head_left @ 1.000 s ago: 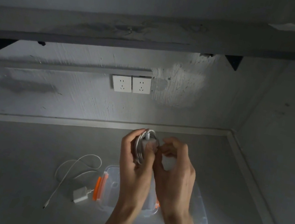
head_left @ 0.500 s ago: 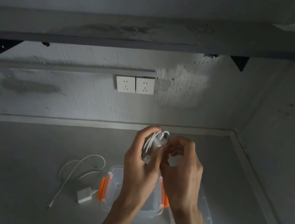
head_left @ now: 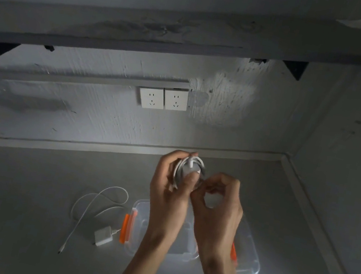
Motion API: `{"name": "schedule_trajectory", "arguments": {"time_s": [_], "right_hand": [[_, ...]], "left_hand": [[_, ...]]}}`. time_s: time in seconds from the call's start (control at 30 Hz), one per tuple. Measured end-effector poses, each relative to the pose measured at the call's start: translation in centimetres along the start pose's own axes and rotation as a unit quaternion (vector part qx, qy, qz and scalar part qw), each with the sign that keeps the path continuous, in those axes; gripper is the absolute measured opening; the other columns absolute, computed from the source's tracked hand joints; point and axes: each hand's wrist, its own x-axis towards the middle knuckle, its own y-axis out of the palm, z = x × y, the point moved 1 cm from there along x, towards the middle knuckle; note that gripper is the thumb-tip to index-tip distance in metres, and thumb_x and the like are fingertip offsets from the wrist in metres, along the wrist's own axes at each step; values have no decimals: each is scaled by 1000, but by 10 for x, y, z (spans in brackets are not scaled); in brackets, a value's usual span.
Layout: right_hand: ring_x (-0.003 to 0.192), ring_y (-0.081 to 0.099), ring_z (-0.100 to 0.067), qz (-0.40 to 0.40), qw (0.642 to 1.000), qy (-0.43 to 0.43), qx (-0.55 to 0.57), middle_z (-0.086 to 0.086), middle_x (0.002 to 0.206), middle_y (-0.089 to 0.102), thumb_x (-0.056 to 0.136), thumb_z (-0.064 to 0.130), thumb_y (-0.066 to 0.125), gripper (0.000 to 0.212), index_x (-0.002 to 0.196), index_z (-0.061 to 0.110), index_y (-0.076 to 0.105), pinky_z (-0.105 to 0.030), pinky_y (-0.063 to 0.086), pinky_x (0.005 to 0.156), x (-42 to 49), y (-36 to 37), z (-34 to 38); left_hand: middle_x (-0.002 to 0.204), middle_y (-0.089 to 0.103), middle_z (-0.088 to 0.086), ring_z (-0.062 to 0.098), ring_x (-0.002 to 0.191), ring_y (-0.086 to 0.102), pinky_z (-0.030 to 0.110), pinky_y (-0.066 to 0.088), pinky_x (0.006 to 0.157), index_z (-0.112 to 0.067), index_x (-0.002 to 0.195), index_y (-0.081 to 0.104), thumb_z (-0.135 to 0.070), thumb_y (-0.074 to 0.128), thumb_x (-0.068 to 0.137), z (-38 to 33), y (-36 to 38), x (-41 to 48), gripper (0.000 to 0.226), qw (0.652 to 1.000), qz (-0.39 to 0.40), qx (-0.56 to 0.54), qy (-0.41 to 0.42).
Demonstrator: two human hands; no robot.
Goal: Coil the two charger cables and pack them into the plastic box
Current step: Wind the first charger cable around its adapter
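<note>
Above tabletop [head_left: 18,204] middle, finishing first coil [head_left: 189,168]: left hand [head_left: 169,190] grips it, right hand [head_left: 218,212] pinches edge. Next, likely: drop into box [head_left: 247,257].

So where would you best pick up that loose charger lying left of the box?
By its white plug block, from above: it looks like the only solid part and lies flat, while the thin cable sprawls loose behind it.
</note>
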Motion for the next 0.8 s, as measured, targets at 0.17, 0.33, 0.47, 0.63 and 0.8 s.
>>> {"name": "schedule_trajectory", "arguments": {"time_s": [0.17, 0.33, 0.47, 0.63, 0.8], "right_hand": [[74, 69, -11, 102, 987, 92, 85, 5, 82, 70, 90, 14, 67, 5, 89, 16, 62, -21, 54, 68, -3, -1, -12], [73, 73, -19, 164, 949, 201, 178, -12, 76, 75, 90, 29, 64, 24, 90, 7, 72, -26, 56, 61, 15, -4, -10], [83, 75, -17, 166, 957, 188, 144, -7, 90, 77, 89, 26, 67, 17, 101, 15, 73, -30, 59, 66, 12, -2, -19], [95, 72, -14, 213, 956, 113, 169, 1, 104, 75, 89, 10, 66, 26, 114, 18, 69, -30, 60, 74, 23, -5, -18], [83, 72, -20, 257, 949, 110, 142, -6, 91, 76, 89, 8, 67, 14, 102, 10, 73, -28, 56, 70, 36, -11, -20]], "left_hand": [[110, 70, 3, 24, 100, 65, 54, 50, 90, -29, 105, 62, -10, 65, 83, 9, -11, 9, 29, 1000, -7, -2, -25], [116, 68, 3, 24, 104, 65, 39, 51, 89, -17, 113, 59, -5, 59, 88, 9, -13, 7, 27, 998, 46, 42, 21], [115, 66, -2, 21, 106, 63, 32, 49, 90, -18, 114, 58, -1, 56, 89, 13, -10, 3, 30, 994, 67, 73, 46], [113, 68, 3, 24, 103, 64, 43, 51, 89, -21, 114, 58, -17, 61, 90, 20, -13, 5, 24, 998, 44, 39, -1], [110, 70, 3, 20, 100, 66, 29, 50, 88, -18, 114, 59, -35, 59, 84, 22, -14, 4, 34, 998, 52, 41, -17]]}}
